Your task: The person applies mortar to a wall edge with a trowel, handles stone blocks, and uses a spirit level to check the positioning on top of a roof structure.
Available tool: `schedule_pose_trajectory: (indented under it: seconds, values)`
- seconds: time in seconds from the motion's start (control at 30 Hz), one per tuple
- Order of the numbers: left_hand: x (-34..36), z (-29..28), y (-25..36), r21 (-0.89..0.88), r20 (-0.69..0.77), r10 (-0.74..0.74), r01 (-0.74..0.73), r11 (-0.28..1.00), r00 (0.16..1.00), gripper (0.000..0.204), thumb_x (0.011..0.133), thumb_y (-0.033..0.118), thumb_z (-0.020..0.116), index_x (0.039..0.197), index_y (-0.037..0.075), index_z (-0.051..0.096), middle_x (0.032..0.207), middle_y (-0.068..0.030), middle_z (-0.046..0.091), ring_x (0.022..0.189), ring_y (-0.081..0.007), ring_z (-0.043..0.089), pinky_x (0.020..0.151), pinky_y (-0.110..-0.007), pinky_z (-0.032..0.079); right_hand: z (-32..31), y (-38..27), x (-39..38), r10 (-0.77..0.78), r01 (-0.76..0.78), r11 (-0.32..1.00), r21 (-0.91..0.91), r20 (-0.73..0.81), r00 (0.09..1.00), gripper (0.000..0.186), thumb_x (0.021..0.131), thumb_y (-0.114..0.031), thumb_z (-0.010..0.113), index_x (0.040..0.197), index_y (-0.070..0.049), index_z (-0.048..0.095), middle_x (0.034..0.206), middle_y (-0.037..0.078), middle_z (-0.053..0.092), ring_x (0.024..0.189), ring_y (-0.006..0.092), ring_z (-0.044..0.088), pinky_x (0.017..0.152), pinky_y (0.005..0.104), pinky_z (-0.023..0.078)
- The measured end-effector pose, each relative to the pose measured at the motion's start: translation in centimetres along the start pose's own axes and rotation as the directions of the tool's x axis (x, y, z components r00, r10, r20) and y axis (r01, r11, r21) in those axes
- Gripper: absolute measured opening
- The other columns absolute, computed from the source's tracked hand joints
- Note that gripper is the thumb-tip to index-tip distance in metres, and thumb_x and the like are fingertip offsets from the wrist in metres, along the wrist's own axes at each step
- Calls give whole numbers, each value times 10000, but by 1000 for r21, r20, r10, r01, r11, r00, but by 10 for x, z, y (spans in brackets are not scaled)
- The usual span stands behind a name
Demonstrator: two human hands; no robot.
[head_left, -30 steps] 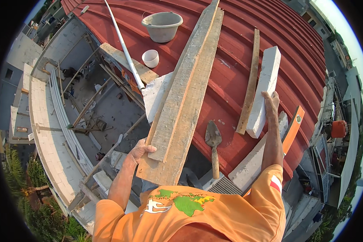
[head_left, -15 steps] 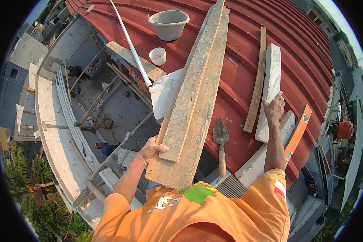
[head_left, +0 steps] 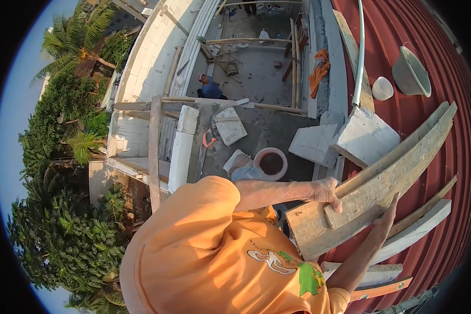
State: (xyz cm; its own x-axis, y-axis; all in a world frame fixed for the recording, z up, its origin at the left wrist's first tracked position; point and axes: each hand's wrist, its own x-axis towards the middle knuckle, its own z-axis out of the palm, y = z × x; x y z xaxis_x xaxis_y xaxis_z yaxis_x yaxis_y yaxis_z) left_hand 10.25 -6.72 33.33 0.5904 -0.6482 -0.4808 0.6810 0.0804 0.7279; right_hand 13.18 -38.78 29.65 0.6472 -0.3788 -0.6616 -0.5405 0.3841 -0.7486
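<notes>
Long, rough wooden planks [head_left: 371, 193], stacked with one on another, slant across the right of the view, close to my body. My left hand [head_left: 327, 193] is closed round their near end, its thumb on top of the upper plank. My right hand [head_left: 386, 217] holds the planks from the side, its fingers along the edge; part of its grip is hidden. Beyond the planks lies a white block [head_left: 366, 137], with a long pale pole [head_left: 359, 63] reaching to it. Past my right forearm are a thin wooden strip [head_left: 424, 206] and a long white block [head_left: 418, 230].
A grey bucket [head_left: 411, 73] and a white cup [head_left: 382, 89] stand on the ribbed red roof [head_left: 455, 141]. An orange level [head_left: 382, 289] lies low at right. At left, the drop opens to a floor below, with a person [head_left: 209, 88]. A round tub [head_left: 271, 163] holds dark contents.
My view and body have turned left. My right hand has left the long white block and come to the planks. My left hand still grips their near end.
</notes>
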Motion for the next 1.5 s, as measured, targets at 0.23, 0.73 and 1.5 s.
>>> schedule_pose_trajectory:
  seconds: [0.23, 0.73, 1.5]
  values:
    - [0, 27, -24, 272, -83, 182, -154, 950, 980, 660, 569, 230, 819, 1056, -129, 554, 941, -193, 657, 854, -246, 649, 755, -345, 528, 32, 5, -50, -132, 142, 990, 3, -347, 928, 767, 885, -509, 643, 1316, 110, 499, 1296, 189, 572, 1127, 317, 580, 982, 424, 467]
    - [-24, 41, -42, 452, -68, 138, -93, 887, 988, 768, 679, 379, 816, 1183, -119, 518, 1040, -210, 643, 982, -222, 616, 867, -337, 489, 29, 4, -71, -253, 323, 935, 145, -364, 896, 357, 905, -255, 694, 890, 102, 676, 837, 128, 674, 668, 198, 626, 634, 345, 532]
    - [104, 164, -70, -91, -90, 312, -320, 943, 946, 613, 753, 293, 782, 1188, -58, 532, 1044, -98, 627, 952, -161, 589, 852, -312, 486, -91, -96, 35, -428, 178, 791, -585, -320, 845, 446, 912, -354, 666, 782, 72, 680, 674, 90, 588, 571, 158, 496, 530, 378, 402]
